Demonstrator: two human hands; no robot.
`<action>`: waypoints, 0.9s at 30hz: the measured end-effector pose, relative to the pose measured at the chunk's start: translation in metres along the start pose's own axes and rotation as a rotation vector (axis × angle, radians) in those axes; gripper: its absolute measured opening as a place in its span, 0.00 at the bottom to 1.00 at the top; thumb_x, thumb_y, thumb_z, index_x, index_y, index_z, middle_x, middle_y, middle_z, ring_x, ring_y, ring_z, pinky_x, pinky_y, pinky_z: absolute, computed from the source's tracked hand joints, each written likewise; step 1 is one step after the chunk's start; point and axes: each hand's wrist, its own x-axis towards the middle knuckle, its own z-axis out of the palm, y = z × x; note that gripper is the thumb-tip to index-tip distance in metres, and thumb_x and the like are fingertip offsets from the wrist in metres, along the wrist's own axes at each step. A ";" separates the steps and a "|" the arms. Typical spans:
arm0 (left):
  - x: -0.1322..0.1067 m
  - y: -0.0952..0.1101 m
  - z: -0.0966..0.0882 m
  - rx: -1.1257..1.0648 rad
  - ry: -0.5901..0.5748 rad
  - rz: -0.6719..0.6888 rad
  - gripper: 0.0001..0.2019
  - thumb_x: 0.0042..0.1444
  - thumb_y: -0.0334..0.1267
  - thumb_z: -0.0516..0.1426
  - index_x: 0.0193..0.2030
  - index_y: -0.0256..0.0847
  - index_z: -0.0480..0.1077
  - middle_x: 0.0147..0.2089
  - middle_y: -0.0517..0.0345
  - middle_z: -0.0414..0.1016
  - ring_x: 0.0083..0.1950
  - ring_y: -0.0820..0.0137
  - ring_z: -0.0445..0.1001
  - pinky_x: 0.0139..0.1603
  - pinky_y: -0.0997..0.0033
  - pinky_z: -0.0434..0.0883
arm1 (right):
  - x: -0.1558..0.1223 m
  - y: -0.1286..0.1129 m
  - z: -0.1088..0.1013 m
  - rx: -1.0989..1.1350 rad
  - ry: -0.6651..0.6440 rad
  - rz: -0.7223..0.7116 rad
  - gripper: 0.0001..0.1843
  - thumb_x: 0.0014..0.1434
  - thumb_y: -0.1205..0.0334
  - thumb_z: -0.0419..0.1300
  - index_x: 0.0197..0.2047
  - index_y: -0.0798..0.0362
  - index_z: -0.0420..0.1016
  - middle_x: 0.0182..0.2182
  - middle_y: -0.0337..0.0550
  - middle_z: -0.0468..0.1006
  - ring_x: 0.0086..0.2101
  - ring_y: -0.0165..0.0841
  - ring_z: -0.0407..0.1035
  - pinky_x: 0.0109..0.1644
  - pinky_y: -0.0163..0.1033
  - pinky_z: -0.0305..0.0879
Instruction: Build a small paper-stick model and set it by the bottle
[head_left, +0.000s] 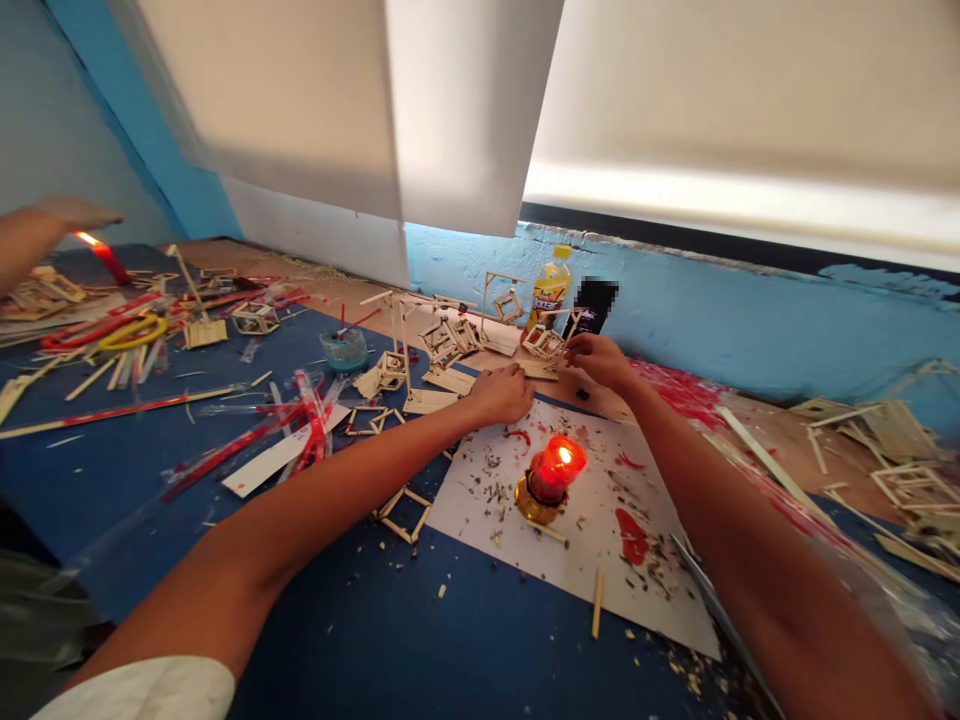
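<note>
Both hands reach to the back of the table, around a small stand made of wooden sticks (pixel 537 371), with a flat base and a little stick cage (pixel 543 343) beside its post. My left hand (pixel 501 396) is closed at the left end of the base, its fingertips partly hidden. On the other side, my right hand (pixel 602 363) pinches the stand near the foot of its post. Between my forearms a lit red candle (pixel 559 465) burns in a gold holder (pixel 537 503), on a white sheet (pixel 480 500) strewn with burnt bits and red wax.
Similar stick stands (pixel 429 400), a yellow-capped bottle (pixel 551 288) and a dark phone (pixel 592 305) stand behind. A glass jar (pixel 344 350), red plastic strips (pixel 311 420) and loose sticks lie left. At far left, another person's hand (pixel 45 230) is near a lit red candle (pixel 105 258).
</note>
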 end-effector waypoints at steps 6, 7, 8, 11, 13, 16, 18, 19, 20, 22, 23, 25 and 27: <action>-0.012 -0.002 -0.011 -0.046 -0.026 0.052 0.18 0.69 0.43 0.60 0.62 0.39 0.70 0.64 0.46 0.72 0.59 0.57 0.76 0.59 0.48 0.76 | 0.028 -0.007 -0.013 -0.041 0.441 0.180 0.21 0.69 0.55 0.63 0.62 0.52 0.72 0.59 0.50 0.75 0.53 0.43 0.75 0.55 0.55 0.75; -0.017 -0.001 -0.014 -0.054 -0.038 0.066 0.18 0.69 0.43 0.60 0.62 0.40 0.70 0.64 0.46 0.72 0.59 0.57 0.75 0.59 0.48 0.76 | 0.033 -0.010 -0.011 -0.042 0.490 0.195 0.22 0.69 0.55 0.64 0.63 0.52 0.71 0.60 0.51 0.74 0.53 0.44 0.74 0.56 0.56 0.74; -0.024 -0.001 -0.017 -0.061 -0.054 0.079 0.18 0.69 0.42 0.60 0.62 0.40 0.70 0.64 0.45 0.72 0.60 0.57 0.75 0.59 0.48 0.76 | 0.037 -0.013 -0.008 -0.042 0.530 0.207 0.23 0.69 0.55 0.64 0.63 0.52 0.71 0.60 0.51 0.74 0.54 0.44 0.74 0.56 0.56 0.74; -0.045 0.002 -0.026 -0.081 -0.113 0.103 0.18 0.69 0.42 0.59 0.62 0.41 0.70 0.65 0.45 0.71 0.60 0.57 0.75 0.60 0.48 0.76 | 0.047 -0.021 0.006 -0.039 0.614 0.241 0.23 0.69 0.55 0.64 0.63 0.52 0.71 0.61 0.52 0.73 0.55 0.44 0.74 0.57 0.56 0.73; -0.059 0.005 -0.033 -0.089 -0.158 0.115 0.18 0.69 0.42 0.60 0.62 0.40 0.70 0.65 0.45 0.71 0.61 0.57 0.75 0.60 0.47 0.75 | 0.050 -0.026 0.017 -0.040 0.655 0.265 0.22 0.69 0.55 0.64 0.62 0.52 0.72 0.61 0.53 0.73 0.55 0.44 0.73 0.57 0.54 0.73; -0.078 0.010 -0.043 -0.088 -0.221 0.126 0.18 0.70 0.40 0.58 0.63 0.40 0.70 0.66 0.44 0.71 0.62 0.56 0.74 0.62 0.48 0.74 | 0.051 -0.032 0.028 -0.041 0.708 0.301 0.22 0.68 0.55 0.64 0.62 0.51 0.72 0.61 0.53 0.73 0.55 0.44 0.73 0.57 0.53 0.73; -0.088 0.012 -0.051 -0.077 -0.257 0.137 0.20 0.68 0.37 0.57 0.65 0.36 0.68 0.68 0.39 0.69 0.65 0.54 0.72 0.64 0.52 0.73 | 0.051 -0.035 0.032 -0.040 0.728 0.322 0.21 0.68 0.55 0.64 0.62 0.51 0.73 0.61 0.53 0.73 0.55 0.43 0.73 0.57 0.52 0.73; -0.093 0.013 -0.055 -0.070 -0.271 0.142 0.22 0.66 0.35 0.57 0.66 0.34 0.66 0.70 0.36 0.68 0.67 0.52 0.71 0.65 0.54 0.72 | 0.050 -0.037 0.034 -0.040 0.734 0.329 0.21 0.68 0.55 0.64 0.62 0.51 0.73 0.61 0.53 0.73 0.55 0.43 0.73 0.57 0.52 0.73; -0.097 0.013 -0.059 -0.063 -0.282 0.146 0.24 0.64 0.34 0.56 0.67 0.32 0.65 0.71 0.33 0.66 0.69 0.51 0.70 0.66 0.56 0.71 | 0.050 -0.038 0.034 -0.040 0.736 0.334 0.21 0.69 0.55 0.64 0.62 0.50 0.73 0.61 0.52 0.73 0.55 0.43 0.73 0.57 0.52 0.73; -0.103 0.014 -0.065 -0.050 -0.292 0.148 0.27 0.62 0.32 0.55 0.68 0.31 0.65 0.73 0.33 0.64 0.70 0.49 0.68 0.66 0.58 0.70 | 0.047 -0.040 0.035 -0.039 0.736 0.327 0.20 0.69 0.55 0.64 0.61 0.50 0.73 0.61 0.53 0.73 0.55 0.43 0.73 0.57 0.52 0.73; -0.104 0.013 -0.066 -0.046 -0.292 0.146 0.26 0.62 0.31 0.55 0.67 0.32 0.66 0.72 0.34 0.65 0.69 0.50 0.69 0.66 0.58 0.70 | 0.046 -0.040 0.034 -0.040 0.737 0.318 0.21 0.69 0.55 0.64 0.62 0.51 0.73 0.61 0.53 0.73 0.55 0.43 0.73 0.57 0.52 0.73; -0.102 0.012 -0.066 -0.038 -0.290 0.139 0.22 0.63 0.31 0.56 0.64 0.35 0.69 0.69 0.36 0.70 0.66 0.52 0.73 0.64 0.57 0.72 | 0.043 -0.040 0.031 -0.047 0.748 0.288 0.22 0.68 0.55 0.64 0.62 0.51 0.73 0.62 0.54 0.73 0.55 0.44 0.73 0.58 0.52 0.73; -0.093 0.011 -0.062 -0.029 -0.276 0.129 0.18 0.66 0.35 0.58 0.61 0.38 0.71 0.65 0.41 0.73 0.62 0.55 0.74 0.62 0.53 0.73 | 0.041 -0.040 0.025 -0.059 0.774 0.248 0.23 0.68 0.55 0.65 0.63 0.51 0.71 0.63 0.54 0.72 0.57 0.45 0.72 0.59 0.54 0.72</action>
